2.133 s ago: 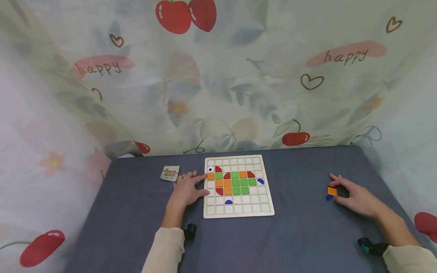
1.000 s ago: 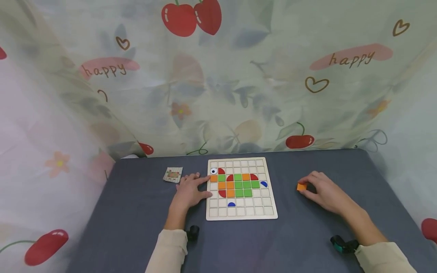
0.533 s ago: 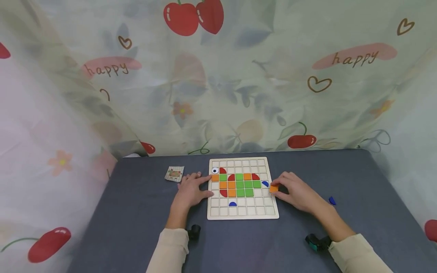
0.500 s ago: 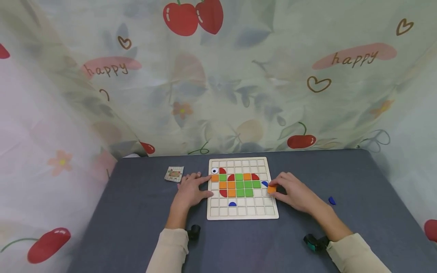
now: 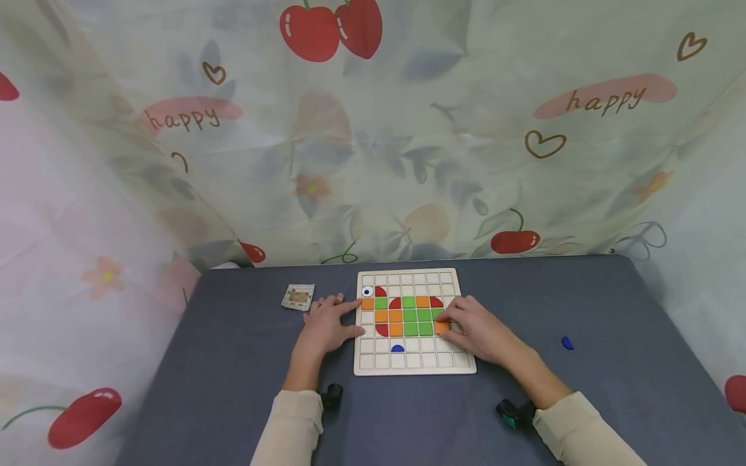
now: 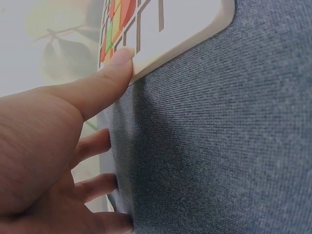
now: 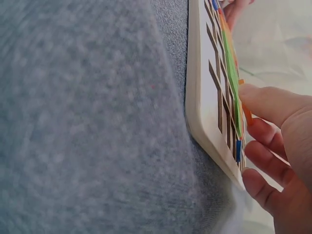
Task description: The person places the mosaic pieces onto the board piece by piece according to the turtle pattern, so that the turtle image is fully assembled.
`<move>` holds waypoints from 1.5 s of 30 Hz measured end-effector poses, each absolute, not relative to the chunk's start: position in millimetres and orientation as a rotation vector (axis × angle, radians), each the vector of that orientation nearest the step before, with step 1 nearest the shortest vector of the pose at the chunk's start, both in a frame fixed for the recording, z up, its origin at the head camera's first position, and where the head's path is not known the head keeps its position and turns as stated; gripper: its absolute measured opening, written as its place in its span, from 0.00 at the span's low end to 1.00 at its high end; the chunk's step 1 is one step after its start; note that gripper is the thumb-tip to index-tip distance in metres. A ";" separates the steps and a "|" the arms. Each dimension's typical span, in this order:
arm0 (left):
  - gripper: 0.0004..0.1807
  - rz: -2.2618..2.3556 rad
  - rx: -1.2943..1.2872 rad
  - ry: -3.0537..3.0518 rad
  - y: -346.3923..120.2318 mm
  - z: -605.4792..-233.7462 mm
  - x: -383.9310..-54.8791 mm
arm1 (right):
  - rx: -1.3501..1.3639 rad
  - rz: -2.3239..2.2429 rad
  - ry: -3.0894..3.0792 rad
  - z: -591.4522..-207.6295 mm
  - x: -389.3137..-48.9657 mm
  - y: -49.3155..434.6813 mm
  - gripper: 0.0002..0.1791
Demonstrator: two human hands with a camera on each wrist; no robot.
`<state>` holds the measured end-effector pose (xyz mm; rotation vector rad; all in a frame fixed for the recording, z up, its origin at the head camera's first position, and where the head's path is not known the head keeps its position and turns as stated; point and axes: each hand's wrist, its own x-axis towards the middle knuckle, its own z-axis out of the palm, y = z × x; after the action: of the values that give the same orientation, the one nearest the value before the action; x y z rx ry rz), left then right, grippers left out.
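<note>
Over the right part of the white grid board, my right hand pinches an orange square tile between thumb and finger, beside the green tiles. In the right wrist view the orange tile shows tilted between the fingers. My left hand rests at the board's left edge, thumb and forefinger touching the rim, the other fingers on the cloth. The board carries orange, green and red pieces and a round eye piece. A blue half-round piece lies in a lower cell; another is hidden by my right hand in the head view.
A small picture card lies left of the board, near my left fingers. One loose blue piece is on the dark table cloth to the right. A printed curtain hangs behind the table.
My right hand has carried the orange tile leftward from the table's right side onto the board, and the blue piece once held with it now lies on the cloth. My left hand stays in place.
</note>
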<state>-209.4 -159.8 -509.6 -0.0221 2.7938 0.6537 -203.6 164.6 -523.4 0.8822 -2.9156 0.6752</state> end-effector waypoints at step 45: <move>0.37 0.648 -0.009 2.805 -160.6 -509.5 -208.6 | 0.516 0.347 -3.014 -530.8 -178.5 181.7 0.49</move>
<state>-208.6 -160.6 -509.5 -0.0090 2.8051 0.6476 -178.5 181.7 -530.8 0.5156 -3.0138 0.3473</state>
